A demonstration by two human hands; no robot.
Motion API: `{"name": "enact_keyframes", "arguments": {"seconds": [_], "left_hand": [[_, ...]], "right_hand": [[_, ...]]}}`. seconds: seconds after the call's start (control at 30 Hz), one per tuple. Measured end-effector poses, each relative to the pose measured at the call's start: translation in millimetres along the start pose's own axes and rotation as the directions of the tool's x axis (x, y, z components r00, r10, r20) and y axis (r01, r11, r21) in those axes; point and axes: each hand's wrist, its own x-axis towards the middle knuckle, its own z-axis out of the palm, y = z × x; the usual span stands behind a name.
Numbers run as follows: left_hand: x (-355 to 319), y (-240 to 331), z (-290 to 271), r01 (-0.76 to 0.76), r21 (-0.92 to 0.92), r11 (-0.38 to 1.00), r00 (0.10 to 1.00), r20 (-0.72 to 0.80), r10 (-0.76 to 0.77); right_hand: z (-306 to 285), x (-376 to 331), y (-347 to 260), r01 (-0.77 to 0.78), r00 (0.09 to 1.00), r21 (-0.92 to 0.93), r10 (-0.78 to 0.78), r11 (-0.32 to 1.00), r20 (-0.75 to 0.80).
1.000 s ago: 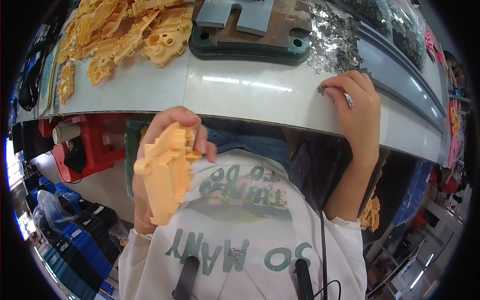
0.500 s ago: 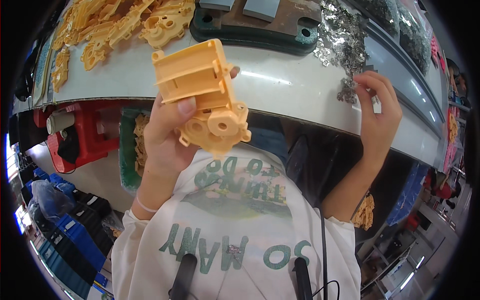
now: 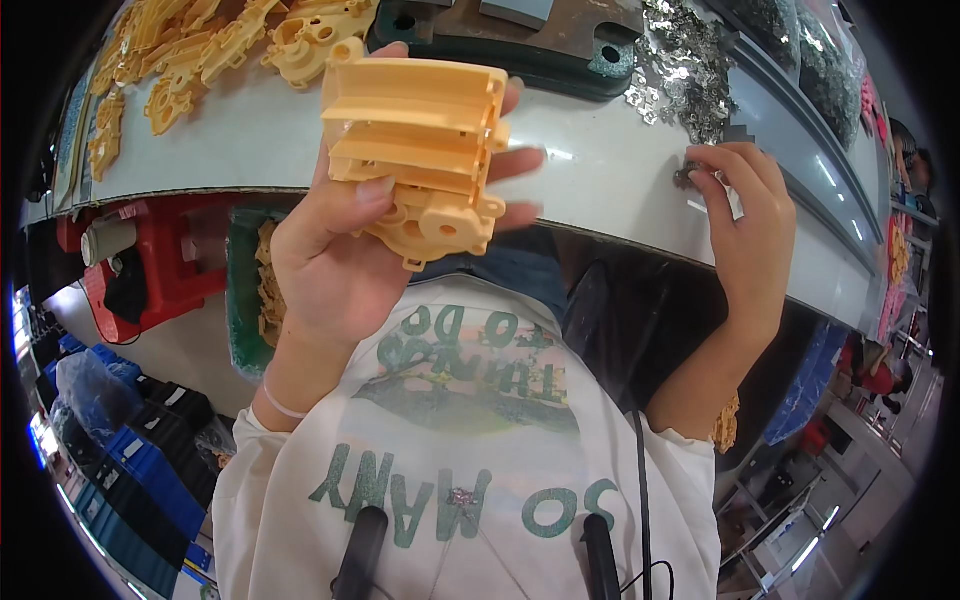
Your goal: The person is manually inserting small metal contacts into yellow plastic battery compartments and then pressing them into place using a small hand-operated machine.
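Observation:
My left hand (image 3: 340,245) is wrapped round a yellow-orange plastic housing (image 3: 415,125), held up above the table's near edge. Ribbed troughs run across its upper part, and round bosses sit at the lower end. The thumb presses on its front, while the other fingers reach behind it and show past its right side. Over at the right, my right hand (image 3: 750,205) has thumb and forefinger brought together at a few small metal pieces (image 3: 686,174) on the white table. How many are between the fingertips is too small to tell.
Several similar yellow housings (image 3: 225,50) are heaped at the far left. A dark green metal base (image 3: 500,65) stands at the back centre, beside a spread of small shiny metal pieces (image 3: 685,70). Grey strips (image 3: 800,150) lie at the right. A green bin (image 3: 240,300) stands below the table's left side.
The housing has turned in my left hand, its trough end swinging rightward, and the fingers behind it have spread into sight. My right hand has moved slightly left, its fingertips closing at the metal pieces.

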Motion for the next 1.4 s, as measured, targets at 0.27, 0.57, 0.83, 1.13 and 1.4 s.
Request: {"name": "enact_keyframes", "arguments": {"seconds": [0.27, 0.57, 0.83, 1.13, 1.4], "left_hand": [[-1.0, 0.7, -13.0, 0.063, -0.041, 0.997, 0.985, 0.165, -0.056], [0.0, 3.1, -14.2, 0.109, 0.113, 0.988, 0.977, 0.174, -0.127], [6.0, -16.4, -24.8, 0.088, -0.289, 0.953, 0.93, 0.367, 0.025], [6.1, -4.2, -16.2, 0.099, -0.121, 0.988, 0.954, 0.293, -0.059], [9.7, -16.8, 21.6, -0.07, -0.238, 0.969, 0.967, 0.223, 0.125]], "right_hand": [[-2.5, 4.5, -12.8, 0.111, 0.992, -0.114, -0.103, 0.987, 0.072], [-6.0, 12.6, -2.0, -0.014, 1.0, 0.052, 0.013, 0.999, 0.01], [5.2, 13.7, 9.8, -0.016, 0.997, 0.054, 0.012, 0.998, 0.075], [4.9, 5.7, -19.2, -0.144, 0.957, 0.565, 0.259, 0.812, -0.129], [4.9, -9.4, -87.8, 0.026, 0.987, 0.855, 0.123, 0.518, -0.104]]}}
